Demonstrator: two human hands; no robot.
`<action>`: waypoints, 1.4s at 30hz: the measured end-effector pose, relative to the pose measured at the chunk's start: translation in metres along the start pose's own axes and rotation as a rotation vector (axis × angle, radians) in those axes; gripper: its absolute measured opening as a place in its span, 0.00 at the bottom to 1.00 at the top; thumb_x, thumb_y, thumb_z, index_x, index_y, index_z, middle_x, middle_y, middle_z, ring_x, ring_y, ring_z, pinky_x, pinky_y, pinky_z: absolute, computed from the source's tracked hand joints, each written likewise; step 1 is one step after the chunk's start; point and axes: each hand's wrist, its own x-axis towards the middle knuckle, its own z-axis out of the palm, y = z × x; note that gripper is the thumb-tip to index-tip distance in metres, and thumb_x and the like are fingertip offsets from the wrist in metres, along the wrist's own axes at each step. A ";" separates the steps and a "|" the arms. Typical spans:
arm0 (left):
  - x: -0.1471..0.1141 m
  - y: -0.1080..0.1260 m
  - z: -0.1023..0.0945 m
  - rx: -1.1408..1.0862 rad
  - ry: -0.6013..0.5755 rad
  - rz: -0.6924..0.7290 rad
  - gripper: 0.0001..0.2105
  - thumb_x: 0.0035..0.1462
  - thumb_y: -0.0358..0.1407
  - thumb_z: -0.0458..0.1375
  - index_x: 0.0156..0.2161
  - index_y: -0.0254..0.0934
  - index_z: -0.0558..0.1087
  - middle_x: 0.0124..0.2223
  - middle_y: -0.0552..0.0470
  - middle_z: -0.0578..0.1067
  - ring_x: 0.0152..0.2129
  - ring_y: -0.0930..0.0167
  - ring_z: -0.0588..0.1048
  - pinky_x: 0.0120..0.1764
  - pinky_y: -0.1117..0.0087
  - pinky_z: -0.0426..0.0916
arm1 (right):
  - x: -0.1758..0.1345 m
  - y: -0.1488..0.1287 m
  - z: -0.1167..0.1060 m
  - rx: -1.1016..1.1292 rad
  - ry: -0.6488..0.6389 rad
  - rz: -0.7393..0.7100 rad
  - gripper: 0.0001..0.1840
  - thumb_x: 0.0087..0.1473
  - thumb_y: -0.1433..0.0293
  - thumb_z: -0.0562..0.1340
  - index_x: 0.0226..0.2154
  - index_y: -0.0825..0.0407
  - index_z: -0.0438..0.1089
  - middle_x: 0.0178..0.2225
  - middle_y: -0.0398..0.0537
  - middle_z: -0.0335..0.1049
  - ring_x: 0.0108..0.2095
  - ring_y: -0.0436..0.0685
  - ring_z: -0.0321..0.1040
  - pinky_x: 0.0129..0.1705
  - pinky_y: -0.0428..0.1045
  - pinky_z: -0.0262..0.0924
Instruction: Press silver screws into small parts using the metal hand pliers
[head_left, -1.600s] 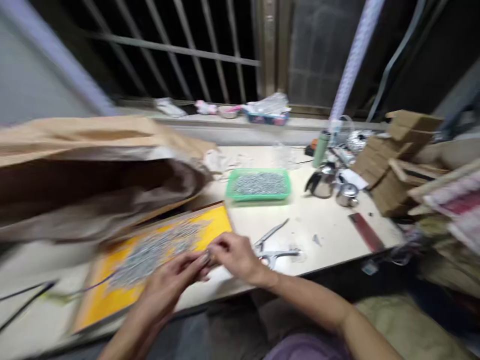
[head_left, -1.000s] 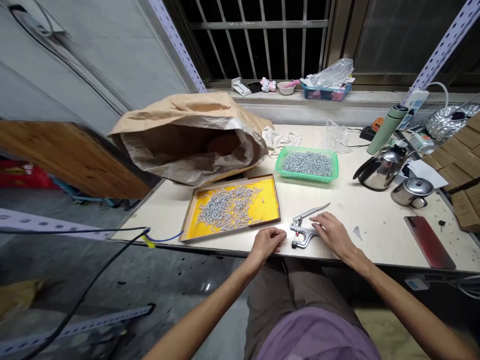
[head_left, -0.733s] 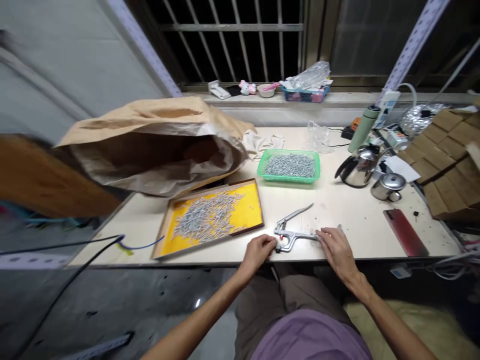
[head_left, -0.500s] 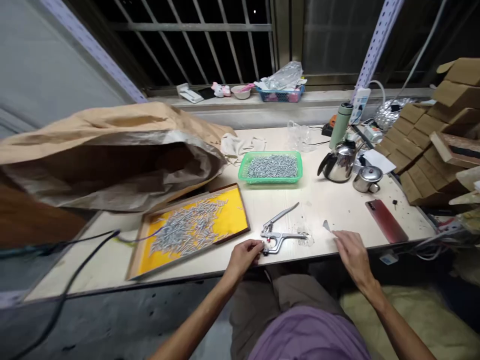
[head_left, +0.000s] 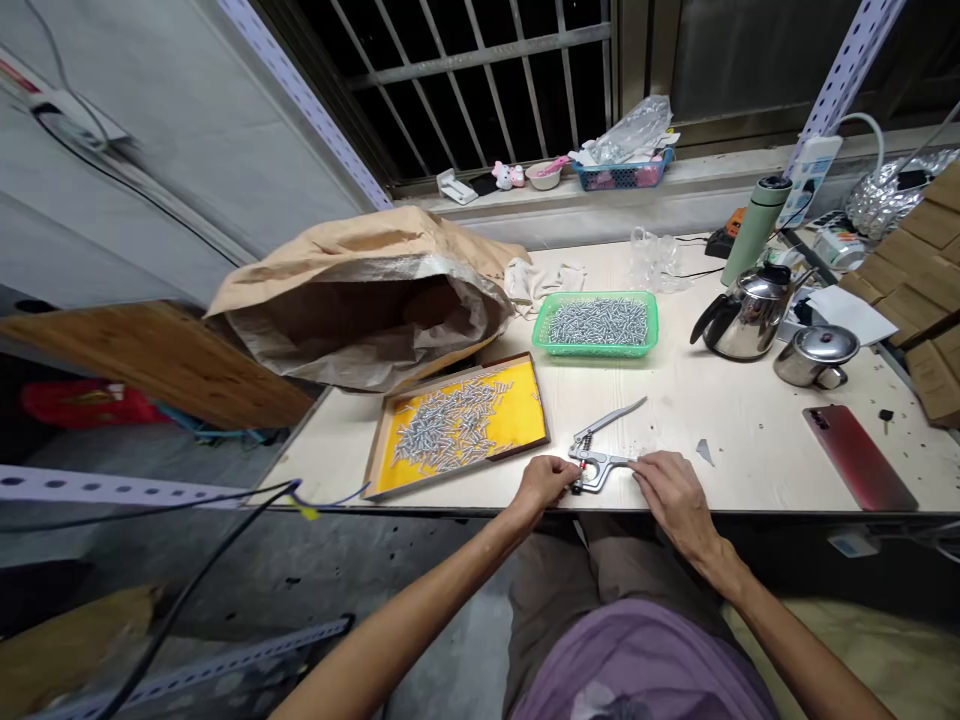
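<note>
Head view shows a pair of metal hand pliers (head_left: pixel 600 452) lying flat near the front edge of the pale table (head_left: pixel 735 420), between the two hands. The left hand (head_left: pixel 546 483) rests at the tool's head end with its fingers curled loosely and the fingertips at the jaws; whether they pinch something small there I cannot tell. The right hand (head_left: pixel 671 495) lies on the table at the other end, fingers half bent, with the fingertips touching the end of the lower handle and not wrapped round it. The pliers are bare, shiny steel with a small red spot at the head; the lower handle runs roughly left to right, along the table edge, while the upper handle splays away, pointing up and to the right toward the back of the table, so the handles stand apart. Just left of the tool sits a shallow cardboard tray with a yellow floor (head_left: pixel 517 425), strewn with small silvery metal pins (head_left: pixel 442 430). Behind it a green plastic mesh basket (head_left: pixel 596 345) holds a heap of the same pins. A crumpled brown paper sack (head_left: pixel 360 290) lies on its side to the left, mouth open.
</note>
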 end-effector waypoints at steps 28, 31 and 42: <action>0.002 0.014 -0.010 0.130 -0.176 -0.193 0.18 0.46 0.45 0.60 0.16 0.37 0.61 0.13 0.62 0.57 0.12 0.78 0.56 0.18 0.74 0.56 | 0.095 0.037 0.009 -0.262 -0.812 -0.178 0.24 0.42 0.61 0.71 0.39 0.56 0.68 0.39 0.56 0.68 0.39 0.62 0.63 0.38 0.53 0.58; -0.008 0.016 -0.012 0.336 -0.060 -0.052 0.16 0.51 0.42 0.56 0.18 0.36 0.65 0.16 0.58 0.62 0.16 0.75 0.63 0.24 0.72 0.59 | 0.091 0.034 0.006 -0.249 -0.797 -0.172 0.20 0.44 0.63 0.71 0.37 0.56 0.68 0.37 0.54 0.68 0.38 0.61 0.62 0.36 0.52 0.57; 0.013 0.048 0.028 0.915 -0.017 0.740 0.28 0.51 0.40 0.62 0.56 0.36 0.60 0.55 0.42 0.66 0.50 0.61 0.65 0.50 0.59 0.63 | 0.081 0.030 0.002 -0.275 -0.772 -0.154 0.27 0.42 0.65 0.72 0.44 0.56 0.66 0.39 0.55 0.67 0.40 0.62 0.62 0.39 0.53 0.59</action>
